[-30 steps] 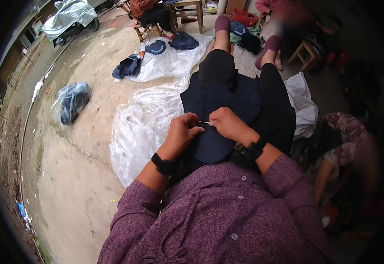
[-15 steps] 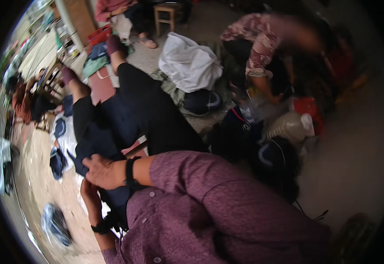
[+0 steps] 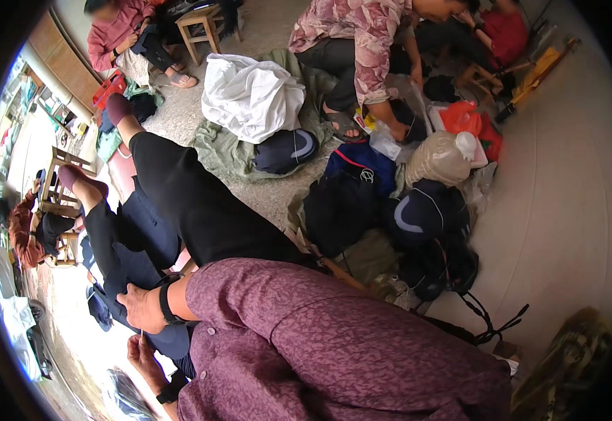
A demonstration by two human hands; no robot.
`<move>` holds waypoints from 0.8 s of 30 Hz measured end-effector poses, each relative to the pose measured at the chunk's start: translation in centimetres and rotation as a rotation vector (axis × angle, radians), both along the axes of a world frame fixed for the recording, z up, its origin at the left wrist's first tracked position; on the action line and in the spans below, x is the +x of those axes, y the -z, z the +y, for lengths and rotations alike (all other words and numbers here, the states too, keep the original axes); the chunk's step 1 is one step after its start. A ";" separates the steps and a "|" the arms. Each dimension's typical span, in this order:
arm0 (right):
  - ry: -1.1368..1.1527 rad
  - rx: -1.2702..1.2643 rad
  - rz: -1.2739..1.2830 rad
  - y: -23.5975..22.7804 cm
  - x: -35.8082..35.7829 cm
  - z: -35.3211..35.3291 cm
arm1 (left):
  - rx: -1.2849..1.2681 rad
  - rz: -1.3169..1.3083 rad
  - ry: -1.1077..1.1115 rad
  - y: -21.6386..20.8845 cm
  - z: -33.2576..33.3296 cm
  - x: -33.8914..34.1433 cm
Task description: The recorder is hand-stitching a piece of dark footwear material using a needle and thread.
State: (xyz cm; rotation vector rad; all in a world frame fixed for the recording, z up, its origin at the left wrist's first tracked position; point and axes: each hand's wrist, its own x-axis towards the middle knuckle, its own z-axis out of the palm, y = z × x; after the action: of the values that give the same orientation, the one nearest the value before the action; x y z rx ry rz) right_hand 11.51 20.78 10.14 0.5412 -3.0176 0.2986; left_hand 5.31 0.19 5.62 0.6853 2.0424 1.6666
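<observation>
Dark navy cloth [image 3: 169,340] lies over my lap and reaches down along my black-trousered legs. My right hand [image 3: 144,309], a black band on its wrist, is closed at the cloth, its thumb and fingers at the edge of the fabric. Just below it, my left hand [image 3: 144,358], with a black watch on the wrist, is closed in a pinch at the same cloth. A thin pale sliver [image 3: 142,334] shows at its fingertips, too small to name. The two hands are slightly apart.
White cloth bundle [image 3: 250,98] and a navy cap [image 3: 286,151] lie on green sheeting ahead. Several dark caps [image 3: 418,214] and a large plastic jug [image 3: 440,160] are to the right. A co-worker in a patterned shirt [image 3: 372,42] bends over bags; others sit near a wooden stool [image 3: 200,28].
The view has swung, so the surroundings sit higher and further left. My hands, overlapping before, are now slightly apart, and the pale sliver shows between them.
</observation>
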 end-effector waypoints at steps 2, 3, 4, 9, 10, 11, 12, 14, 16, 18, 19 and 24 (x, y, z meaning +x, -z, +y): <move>0.001 0.013 0.013 0.0 0.0 -0.3 | 0.013 0.012 -0.009 0.5 -0.8 -0.6; 0.001 0.030 0.024 0.0 0.0 -0.5 | 0.029 0.022 -0.018 0.7 -1.3 -0.8; 0.006 0.032 0.027 0.2 -0.1 -0.4 | 0.032 0.026 -0.013 0.4 -1.2 -0.8; 0.005 0.134 0.021 0.6 -0.4 -1.5 | -0.089 0.071 -0.092 0.2 -1.8 -0.5; -0.034 0.097 -0.013 0.6 -0.5 -1.5 | -0.090 0.049 -0.084 0.0 -1.8 -0.3; -0.025 0.100 -0.011 0.7 -0.6 -1.5 | -0.088 0.051 -0.075 -0.2 -1.6 -0.1; -0.027 0.095 -0.005 0.7 -0.7 -1.5 | -0.055 0.020 -0.097 -0.5 -1.4 0.2; -0.033 0.076 0.022 0.9 -0.8 -1.3 | -0.023 -0.006 -0.126 -1.2 -0.7 0.8; -0.008 0.078 0.007 1.1 -0.8 -1.0 | 0.014 -0.062 -0.200 -2.0 1.6 1.8; 0.023 0.080 0.014 1.1 -0.8 -0.9 | 0.021 -0.155 -0.185 -2.6 2.1 1.6; 0.025 0.074 0.013 0.9 -0.7 -0.9 | 0.016 -0.155 -0.182 -2.6 2.6 1.9; 0.025 0.062 0.002 0.3 -0.5 -0.5 | -0.046 0.102 -0.127 1.4 1.1 -0.3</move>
State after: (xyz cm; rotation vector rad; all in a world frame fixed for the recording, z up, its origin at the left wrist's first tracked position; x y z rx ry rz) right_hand 11.05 20.31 9.88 0.5075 -3.0379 0.2041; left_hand 4.97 1.31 4.19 0.6497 2.2305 1.6787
